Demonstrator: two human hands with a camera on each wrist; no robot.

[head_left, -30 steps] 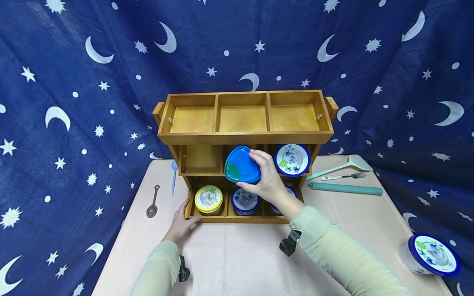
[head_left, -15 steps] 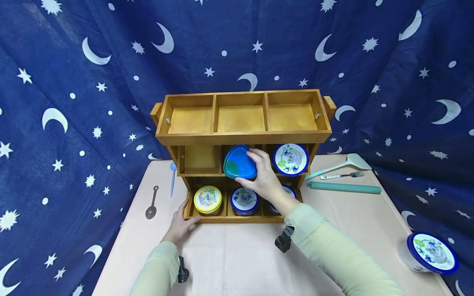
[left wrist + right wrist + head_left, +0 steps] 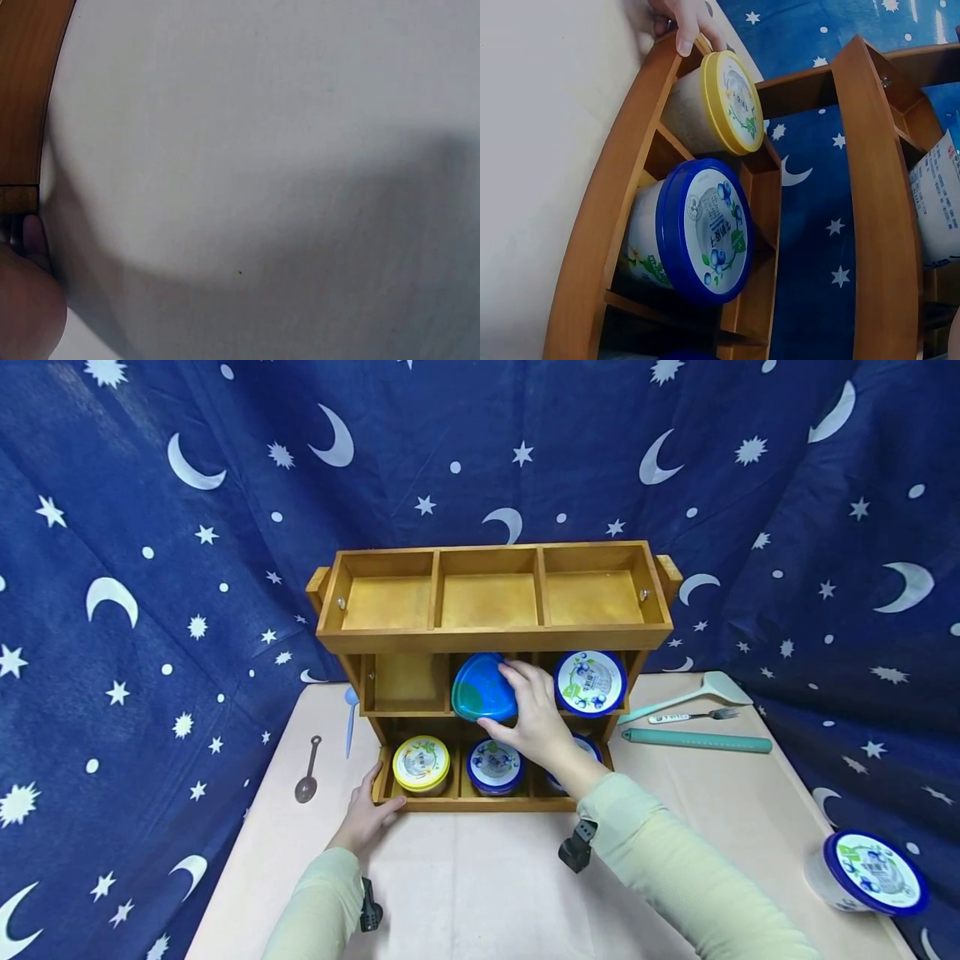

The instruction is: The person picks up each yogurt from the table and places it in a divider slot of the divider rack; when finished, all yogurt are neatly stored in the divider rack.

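Note:
A blue-lidded tub (image 3: 483, 687) with a rounded three-sided top and a green patch is held by my right hand (image 3: 536, 718), thumb at its near edge and fingers at its right. It is at the middle compartment of a three-tier wooden rack's (image 3: 495, 641) second tier; its base is hidden in the head view. My left hand (image 3: 366, 814) grips the front left corner of the bottom tier, beside a yellow-lidded tub (image 3: 422, 763). In the right wrist view, left-hand fingertips (image 3: 685, 46) lie over that corner. A blue-lidded round tub (image 3: 496, 766) sits in the bottom middle compartment.
Another round tub (image 3: 590, 683) fills the second tier's right compartment; one more (image 3: 581, 752) is below, partly hidden. At right lie a pale green turner (image 3: 720, 687), a fork (image 3: 693, 716), a green stick (image 3: 697, 740) and a tub (image 3: 873, 870). Spoons (image 3: 307, 787) lie left.
My right hand has brought the blue-lidded tub slightly up and back into the second tier's middle compartment, then nearly stopped. The left hand stays at the rack's corner.

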